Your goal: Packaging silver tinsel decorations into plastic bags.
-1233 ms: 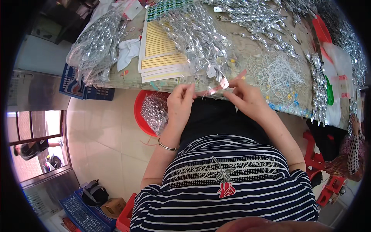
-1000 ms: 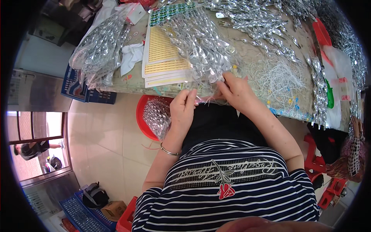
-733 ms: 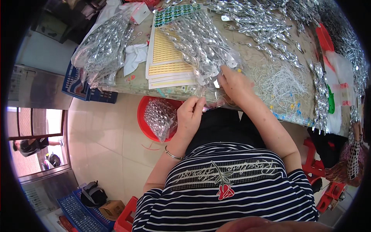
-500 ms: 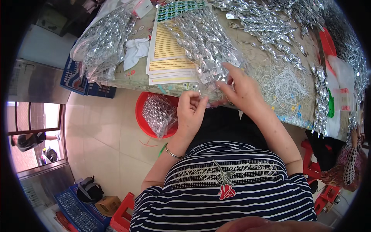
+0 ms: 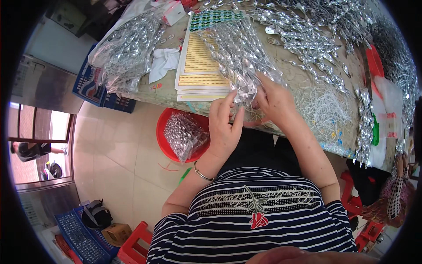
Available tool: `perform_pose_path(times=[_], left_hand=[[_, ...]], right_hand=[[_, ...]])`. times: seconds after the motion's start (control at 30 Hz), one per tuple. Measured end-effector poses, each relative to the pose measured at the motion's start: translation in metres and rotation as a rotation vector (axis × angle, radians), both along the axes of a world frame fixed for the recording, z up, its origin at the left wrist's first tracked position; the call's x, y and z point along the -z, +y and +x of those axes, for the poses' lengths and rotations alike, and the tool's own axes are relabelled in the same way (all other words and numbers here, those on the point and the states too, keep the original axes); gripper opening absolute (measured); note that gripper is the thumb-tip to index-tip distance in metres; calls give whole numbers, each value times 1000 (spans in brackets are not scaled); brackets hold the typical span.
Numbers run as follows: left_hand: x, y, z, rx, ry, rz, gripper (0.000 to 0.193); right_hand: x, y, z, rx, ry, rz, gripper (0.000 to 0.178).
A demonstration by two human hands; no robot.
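Note:
Both my hands work at the near edge of the table (image 5: 167, 94), at the lower end of a heap of shiny silver packets (image 5: 235, 55). My left hand (image 5: 224, 127) pinches the near end of the heap with thumb and fingers. Right beside it my right hand (image 5: 274, 99) lies on the same heap with its fingers curled over the packets. The heap spreads across a stack of yellow sticker sheets (image 5: 198, 66). A thin bangle (image 5: 203, 174) circles my left wrist.
A red basin (image 5: 169, 147) holding a bag of silver pieces stands on the floor under the table edge. A big clear bag of silver packets (image 5: 125, 53) lies at the table's left, over a blue crate (image 5: 94, 94). White strings (image 5: 323, 105) and more silver packets (image 5: 307, 35) cover the right.
Both hands have moved from a small piece held above my lap up onto the silver heap at the table edge. The view has shifted a little to the left.

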State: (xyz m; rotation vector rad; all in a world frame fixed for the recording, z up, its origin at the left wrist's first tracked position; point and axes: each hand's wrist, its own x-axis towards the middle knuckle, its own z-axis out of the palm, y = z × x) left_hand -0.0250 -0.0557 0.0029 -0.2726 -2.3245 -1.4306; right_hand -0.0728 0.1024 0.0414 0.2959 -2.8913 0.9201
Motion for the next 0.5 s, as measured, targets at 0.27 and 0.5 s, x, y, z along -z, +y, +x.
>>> perform_pose_path(times=[0.27,0.5], left_hand=[[3,-4,-5,-6,-13,23,31],[1,-2,-3,13,113,-26,24]], right_hand=[[-26,22,61,-94,-207,-485,37],[-18,26,79,-192,-432,-555,41]])
